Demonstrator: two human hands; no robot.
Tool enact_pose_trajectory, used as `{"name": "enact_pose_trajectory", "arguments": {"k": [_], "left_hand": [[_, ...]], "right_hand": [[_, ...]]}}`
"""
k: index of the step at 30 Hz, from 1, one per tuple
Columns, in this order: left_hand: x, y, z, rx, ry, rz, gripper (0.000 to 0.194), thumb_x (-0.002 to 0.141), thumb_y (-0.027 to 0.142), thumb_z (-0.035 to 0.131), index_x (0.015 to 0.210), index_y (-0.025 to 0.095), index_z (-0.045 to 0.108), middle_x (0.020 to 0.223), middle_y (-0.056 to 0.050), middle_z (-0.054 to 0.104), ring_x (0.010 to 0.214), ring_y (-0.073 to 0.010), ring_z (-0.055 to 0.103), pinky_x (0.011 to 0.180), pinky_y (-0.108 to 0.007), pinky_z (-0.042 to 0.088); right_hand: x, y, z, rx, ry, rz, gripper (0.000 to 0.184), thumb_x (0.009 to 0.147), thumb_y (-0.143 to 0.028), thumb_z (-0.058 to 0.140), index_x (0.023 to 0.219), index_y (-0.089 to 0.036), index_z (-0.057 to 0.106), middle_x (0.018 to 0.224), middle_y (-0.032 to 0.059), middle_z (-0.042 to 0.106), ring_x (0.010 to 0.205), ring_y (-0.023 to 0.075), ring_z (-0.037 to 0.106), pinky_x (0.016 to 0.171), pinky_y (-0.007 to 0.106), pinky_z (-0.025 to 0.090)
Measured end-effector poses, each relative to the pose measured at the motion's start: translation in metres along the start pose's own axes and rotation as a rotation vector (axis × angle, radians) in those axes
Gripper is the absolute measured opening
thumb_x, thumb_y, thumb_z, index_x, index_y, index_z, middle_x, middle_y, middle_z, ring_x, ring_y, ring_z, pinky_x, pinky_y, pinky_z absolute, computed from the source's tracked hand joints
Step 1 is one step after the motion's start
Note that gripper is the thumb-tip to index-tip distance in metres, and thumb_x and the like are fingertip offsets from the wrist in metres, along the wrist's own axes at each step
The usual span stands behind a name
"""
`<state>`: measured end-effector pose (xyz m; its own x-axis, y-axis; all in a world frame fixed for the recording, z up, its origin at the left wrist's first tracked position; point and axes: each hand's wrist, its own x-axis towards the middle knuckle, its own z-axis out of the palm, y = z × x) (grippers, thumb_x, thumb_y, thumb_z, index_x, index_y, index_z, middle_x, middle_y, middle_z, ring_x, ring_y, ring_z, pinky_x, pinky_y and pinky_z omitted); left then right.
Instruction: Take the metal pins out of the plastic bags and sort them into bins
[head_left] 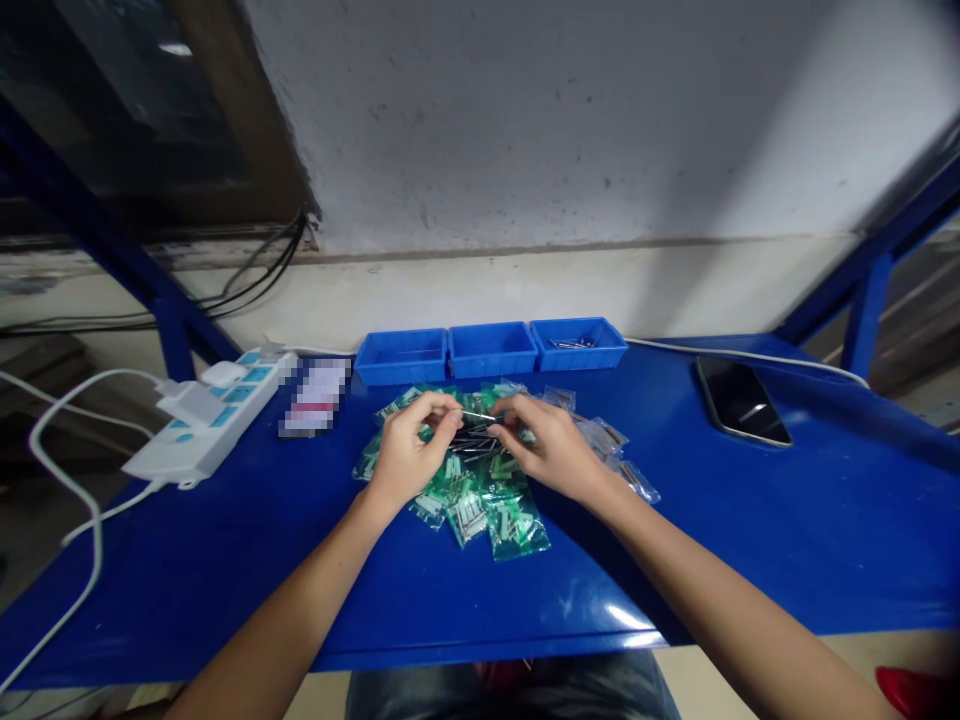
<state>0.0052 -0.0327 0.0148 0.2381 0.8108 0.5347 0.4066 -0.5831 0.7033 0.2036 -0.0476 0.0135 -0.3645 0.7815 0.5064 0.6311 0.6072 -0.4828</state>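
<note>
Between my two hands a thin metal rod (478,416) is held roughly level, one end in each pinch. My left hand (421,435) grips its left end between thumb and forefinger. At the other end, the fingertips of my right hand (541,437) are closed on it. Below lies a loose pile of similar dark metal rods (472,443). Around this pile are several small green-tinted plastic bags (517,525) with pale pieces inside. To the right lie clear bags (637,482) that hold thin metal pieces. What kind of rod it is, I cannot make out.
Three blue bins (493,350) stand in a row at the back; the right one (577,345) holds metal pieces. A white power strip (214,420) with plugs and cables is at left, beside a blurred-out card (315,397). A phone (742,402) lies right on the blue table (450,610).
</note>
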Motion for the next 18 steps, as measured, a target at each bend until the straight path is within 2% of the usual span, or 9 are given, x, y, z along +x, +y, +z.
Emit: {"name": "enact_pose_trajectory", "arguments": {"k": [3,7,12,18], "left_hand": [[-0.0007,-0.0019,0.0021,-0.048,0.007,-0.039,0.008,0.086,0.024,0.054,0.084,0.017,0.057,0.071,0.000,0.063,0.065,-0.0122,0.061,0.062,-0.024,0.047],[-0.0011,0.0000,0.0033,-0.098,-0.040,-0.049,0.007,0.085,0.023,0.055,0.084,0.017,0.057,0.066,0.001,0.062,0.063,-0.0114,0.061,0.060,-0.023,0.047],[-0.0003,0.0024,0.0018,-0.208,-0.155,-0.099,0.010,0.087,0.026,0.054,0.087,0.017,0.059,0.073,-0.001,0.066,0.070,-0.0124,0.064,0.065,-0.024,0.049],[0.0016,0.0009,-0.0014,-0.188,-0.185,-0.104,0.011,0.087,0.027,0.054,0.085,0.018,0.061,0.076,-0.001,0.067,0.071,-0.0127,0.064,0.066,-0.025,0.048]], "right_hand": [[0.0000,0.0007,0.0015,0.006,0.031,-0.015,0.009,0.089,-0.025,0.049,0.094,-0.019,0.053,0.077,0.0025,0.058,0.066,0.0138,0.054,0.061,0.027,0.042],[0.0003,-0.0003,0.0019,0.017,0.029,-0.036,0.008,0.089,-0.024,0.047,0.092,-0.019,0.053,0.078,0.0028,0.058,0.067,0.0138,0.053,0.061,0.027,0.042],[0.0004,0.0023,0.0020,0.009,0.050,-0.021,0.008,0.090,-0.020,0.044,0.090,-0.018,0.052,0.078,0.0035,0.059,0.067,0.0140,0.053,0.062,0.027,0.041],[0.0002,0.0054,0.0018,0.040,0.031,-0.050,0.008,0.091,-0.019,0.044,0.089,-0.018,0.052,0.078,0.0038,0.058,0.066,0.0137,0.052,0.061,0.026,0.041]]}}
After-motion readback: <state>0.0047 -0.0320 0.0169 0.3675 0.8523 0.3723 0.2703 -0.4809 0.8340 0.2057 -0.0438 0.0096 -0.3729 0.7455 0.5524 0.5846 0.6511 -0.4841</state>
